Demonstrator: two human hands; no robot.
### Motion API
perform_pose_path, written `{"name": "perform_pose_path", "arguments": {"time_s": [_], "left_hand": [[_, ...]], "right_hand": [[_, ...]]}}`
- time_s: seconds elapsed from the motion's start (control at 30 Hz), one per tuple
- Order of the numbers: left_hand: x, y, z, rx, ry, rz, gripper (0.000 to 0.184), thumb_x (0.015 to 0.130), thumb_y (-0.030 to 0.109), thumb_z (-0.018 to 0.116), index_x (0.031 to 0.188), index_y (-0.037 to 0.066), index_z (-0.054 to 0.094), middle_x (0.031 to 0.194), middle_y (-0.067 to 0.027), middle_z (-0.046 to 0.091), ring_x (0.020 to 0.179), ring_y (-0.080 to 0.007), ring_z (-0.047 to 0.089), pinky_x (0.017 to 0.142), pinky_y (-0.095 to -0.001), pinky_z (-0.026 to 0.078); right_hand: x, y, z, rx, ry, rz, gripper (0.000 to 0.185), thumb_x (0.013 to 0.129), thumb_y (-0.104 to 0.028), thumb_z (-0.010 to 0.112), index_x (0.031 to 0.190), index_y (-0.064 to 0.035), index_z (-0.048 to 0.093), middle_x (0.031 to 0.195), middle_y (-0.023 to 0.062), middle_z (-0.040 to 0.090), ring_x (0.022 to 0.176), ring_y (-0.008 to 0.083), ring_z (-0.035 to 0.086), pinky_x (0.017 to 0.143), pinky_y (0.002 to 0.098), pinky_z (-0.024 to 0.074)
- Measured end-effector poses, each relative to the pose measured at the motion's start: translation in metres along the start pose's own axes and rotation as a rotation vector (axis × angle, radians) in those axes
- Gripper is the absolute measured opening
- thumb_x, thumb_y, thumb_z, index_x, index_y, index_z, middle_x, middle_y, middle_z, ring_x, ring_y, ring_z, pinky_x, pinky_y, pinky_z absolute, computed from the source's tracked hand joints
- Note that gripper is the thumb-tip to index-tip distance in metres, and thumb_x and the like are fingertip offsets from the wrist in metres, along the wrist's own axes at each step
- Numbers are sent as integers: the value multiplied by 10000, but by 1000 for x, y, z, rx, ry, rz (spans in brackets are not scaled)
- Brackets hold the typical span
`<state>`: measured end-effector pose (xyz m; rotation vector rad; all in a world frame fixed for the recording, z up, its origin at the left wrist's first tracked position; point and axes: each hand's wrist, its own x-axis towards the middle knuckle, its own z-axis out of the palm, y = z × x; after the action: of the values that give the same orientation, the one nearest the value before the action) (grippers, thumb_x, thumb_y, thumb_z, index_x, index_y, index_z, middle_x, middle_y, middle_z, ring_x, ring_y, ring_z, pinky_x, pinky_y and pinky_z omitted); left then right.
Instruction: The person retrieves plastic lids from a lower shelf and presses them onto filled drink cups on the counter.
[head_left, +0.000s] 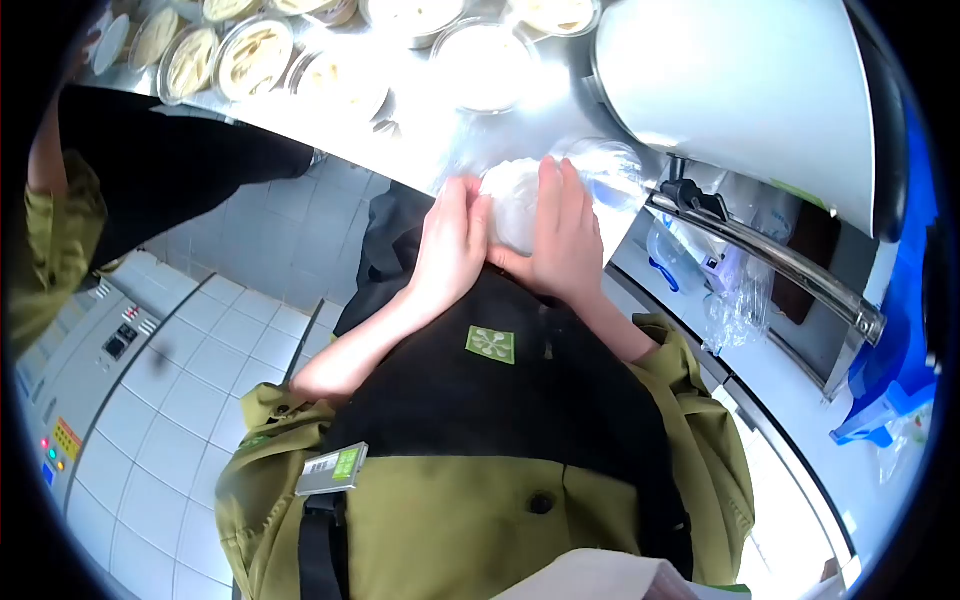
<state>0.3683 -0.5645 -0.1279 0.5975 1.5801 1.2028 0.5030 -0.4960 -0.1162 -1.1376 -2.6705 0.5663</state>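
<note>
Both my hands are cupped around a white, rounded, partly translucent thing [513, 208] at the near edge of the metal table; its kind I cannot make out. My left hand [452, 238] presses its left side with the fingers together. On the other side, my right hand [562, 232] lies against it with fingers extended upward and thumb below. Just right of that hand is a clear plastic round container or lid [608, 172]. Beyond my hands stands a round tub [485, 66] with whitish contents, blurred by glare.
Several clear tubs of pale sliced food [255, 58] line the metal table [425, 130]. A large white cylindrical appliance [740, 100] stands right, above a metal rail [780, 255]. Another person's sleeve [60, 235] and dark clothing are at left. A control panel [115, 335] is lower left.
</note>
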Motion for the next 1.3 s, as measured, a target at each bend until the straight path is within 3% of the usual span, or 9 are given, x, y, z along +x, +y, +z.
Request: {"name": "perform_pose_path", "arguments": {"time_s": [0.1, 0.3, 0.4, 0.67, 0.77, 0.8, 0.97, 1.07, 1.3], "left_hand": [[1, -6, -4, 10, 3, -11, 120, 903, 154, 561, 925, 43, 523, 754, -35, 509, 690, -120, 476, 646, -262, 422], [9, -17, -8, 35, -20, -36, 149, 926, 151, 546, 848, 26, 532, 695, -31, 497, 648, -116, 456, 609, -256, 406], [8, -15, -8, 61, -7, -50, 147, 924, 154, 547, 849, 28, 537, 684, -40, 501, 638, -122, 458, 602, -262, 407], [9, -7, -10, 79, -18, -108, 142, 913, 164, 563, 860, 32, 553, 698, -42, 532, 645, -121, 476, 604, -259, 413], [13, -13, -13, 74, -53, -90, 139, 910, 158, 565, 861, 29, 556, 694, -47, 530, 641, -123, 478, 606, -260, 417], [14, -13, -13, 72, -37, -79, 137, 907, 156, 570, 866, 27, 551, 694, -50, 528, 641, -124, 478, 604, -261, 417], [9, 1, -11, 34, 113, -107, 126, 887, 124, 587, 896, 15, 525, 692, -53, 505, 639, -125, 469, 599, -268, 417], [5, -3, -14, -33, 320, 243, 77, 867, 56, 594, 893, 13, 535, 704, -14, 490, 642, -96, 453, 589, -237, 400], [-2, 51, -9, -441, -518, 127, 83, 885, 47, 608, 959, 10, 605, 826, -10, 586, 707, -48, 505, 619, -180, 398]], "right_hand": [[2, -3, -4, 42, -63, 83, 1025, 598, -411, 800, 1359, 40, 281, 1317, 327, 332, 1205, 477, 367, 964, 513, 359], [1, 14, -5, 93, -59, -103, 1037, 569, -306, 824, 1365, 50, 263, 1334, 317, 319, 1227, 469, 353, 993, 495, 342], [-6, 19, -10, 110, -46, -80, 1038, 590, -317, 826, 1374, 36, 245, 1382, 251, 305, 1265, 387, 349, 1029, 459, 331], [-4, 18, -37, 972, 69, 184, 1120, 587, -227, 819, 1435, -22, 117, 1397, 185, 317, 1293, 304, 347, 1051, 422, 302], [-1, 8, -41, 1385, 30, 361, 1113, 628, -332, 831, 1447, -66, 125, 1397, 183, 331, 1280, 302, 376, 1056, 432, 299], [0, 2, -44, 1426, 21, 410, 1136, 633, -462, 816, 1455, -101, 121, 1382, 189, 351, 1273, 322, 383, 1056, 447, 303], [-2, -7, -56, 1498, -27, 440, 1194, 593, -549, 793, 1464, -102, 109, 1375, 200, 356, 1256, 356, 395, 1042, 470, 319], [-3, -10, -58, 1441, -2, 443, 1209, 575, -542, 804, 1463, -91, 120, 1372, 202, 358, 1256, 349, 396, 1039, 465, 323], [-6, -12, -60, 1351, 38, 355, 1189, 579, -467, 830, 1461, -68, 139, 1372, 190, 362, 1267, 332, 387, 1039, 449, 324]]}}
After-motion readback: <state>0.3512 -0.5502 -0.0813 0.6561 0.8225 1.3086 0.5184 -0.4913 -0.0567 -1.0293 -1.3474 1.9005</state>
